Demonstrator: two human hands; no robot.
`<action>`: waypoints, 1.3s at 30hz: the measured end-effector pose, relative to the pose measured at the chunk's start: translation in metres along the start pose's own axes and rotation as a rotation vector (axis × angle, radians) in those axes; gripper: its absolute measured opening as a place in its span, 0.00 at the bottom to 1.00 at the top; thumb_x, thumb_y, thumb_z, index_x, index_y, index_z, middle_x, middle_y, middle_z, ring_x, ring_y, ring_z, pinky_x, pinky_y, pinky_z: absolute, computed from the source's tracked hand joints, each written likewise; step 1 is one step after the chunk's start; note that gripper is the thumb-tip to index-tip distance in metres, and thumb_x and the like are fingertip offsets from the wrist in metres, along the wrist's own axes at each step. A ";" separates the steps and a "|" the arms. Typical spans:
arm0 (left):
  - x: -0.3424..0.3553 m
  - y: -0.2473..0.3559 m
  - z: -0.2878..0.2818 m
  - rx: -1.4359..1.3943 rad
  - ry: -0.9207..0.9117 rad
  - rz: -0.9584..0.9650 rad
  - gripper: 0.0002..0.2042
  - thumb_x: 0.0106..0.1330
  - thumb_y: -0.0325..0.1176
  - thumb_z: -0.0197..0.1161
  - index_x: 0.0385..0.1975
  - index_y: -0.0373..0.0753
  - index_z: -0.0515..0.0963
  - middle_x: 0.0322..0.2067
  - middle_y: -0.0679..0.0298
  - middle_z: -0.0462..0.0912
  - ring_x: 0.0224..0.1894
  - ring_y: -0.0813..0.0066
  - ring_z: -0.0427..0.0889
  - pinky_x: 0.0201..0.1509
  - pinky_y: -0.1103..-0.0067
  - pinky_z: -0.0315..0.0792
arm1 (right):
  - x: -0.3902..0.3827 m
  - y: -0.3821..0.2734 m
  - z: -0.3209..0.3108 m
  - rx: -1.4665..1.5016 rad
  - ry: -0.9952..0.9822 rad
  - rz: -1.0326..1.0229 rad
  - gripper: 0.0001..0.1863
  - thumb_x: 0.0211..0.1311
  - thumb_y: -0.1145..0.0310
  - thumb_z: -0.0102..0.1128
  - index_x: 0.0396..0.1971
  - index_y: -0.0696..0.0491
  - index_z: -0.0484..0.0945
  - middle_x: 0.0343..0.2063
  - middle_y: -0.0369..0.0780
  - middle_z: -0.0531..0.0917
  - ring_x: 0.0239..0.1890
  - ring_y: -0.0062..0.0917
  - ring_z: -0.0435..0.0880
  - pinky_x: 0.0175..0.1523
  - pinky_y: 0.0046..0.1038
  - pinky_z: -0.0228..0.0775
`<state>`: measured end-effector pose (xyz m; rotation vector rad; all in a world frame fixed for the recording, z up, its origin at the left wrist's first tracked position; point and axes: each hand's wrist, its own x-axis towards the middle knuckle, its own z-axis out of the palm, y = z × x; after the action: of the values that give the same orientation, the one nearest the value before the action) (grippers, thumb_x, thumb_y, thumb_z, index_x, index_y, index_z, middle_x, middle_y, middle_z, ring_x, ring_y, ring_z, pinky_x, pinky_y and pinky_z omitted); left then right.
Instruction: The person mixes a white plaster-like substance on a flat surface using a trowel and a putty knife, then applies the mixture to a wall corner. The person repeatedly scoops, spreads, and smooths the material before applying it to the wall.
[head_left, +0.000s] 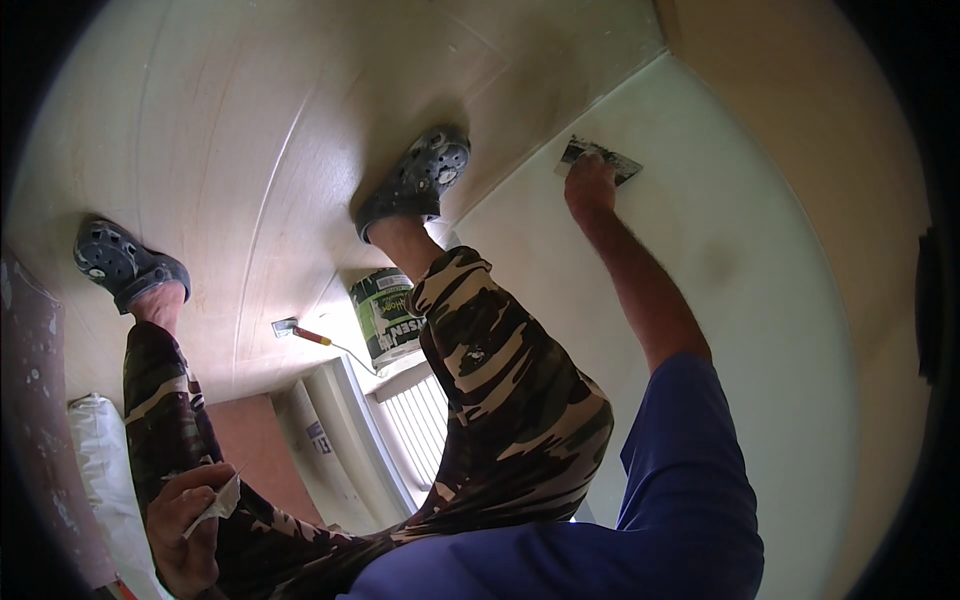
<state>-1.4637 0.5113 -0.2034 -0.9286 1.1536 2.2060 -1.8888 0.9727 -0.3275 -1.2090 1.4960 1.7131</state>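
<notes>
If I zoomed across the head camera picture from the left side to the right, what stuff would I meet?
Left hand holding a small pale thing → red-handled tool → dark clog on the right foot → right hand gripping a flat scraper.

The right hand (591,185) holds a scraper (627,166) against the pale wall (770,310).

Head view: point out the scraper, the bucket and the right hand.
Scraper (625,168), head view: right part of its blade.
Bucket (385,318), head view: labelled side.
Right hand (591,186), head view: back of hand.
</notes>
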 end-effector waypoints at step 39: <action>-0.001 0.017 0.010 0.047 -0.071 0.036 0.15 0.59 0.22 0.48 0.45 0.40 0.70 0.42 0.46 0.75 0.43 0.61 0.76 0.45 0.71 0.70 | -0.089 0.033 -0.089 0.311 -0.145 -0.077 0.09 0.52 0.70 0.52 0.34 0.54 0.75 0.36 0.39 0.76 0.44 0.31 0.72 0.48 0.36 0.65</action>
<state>-1.4775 0.5108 -0.1897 -0.8092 1.1926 2.2117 -1.8546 0.8928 -0.2313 -0.9468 1.5379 1.4212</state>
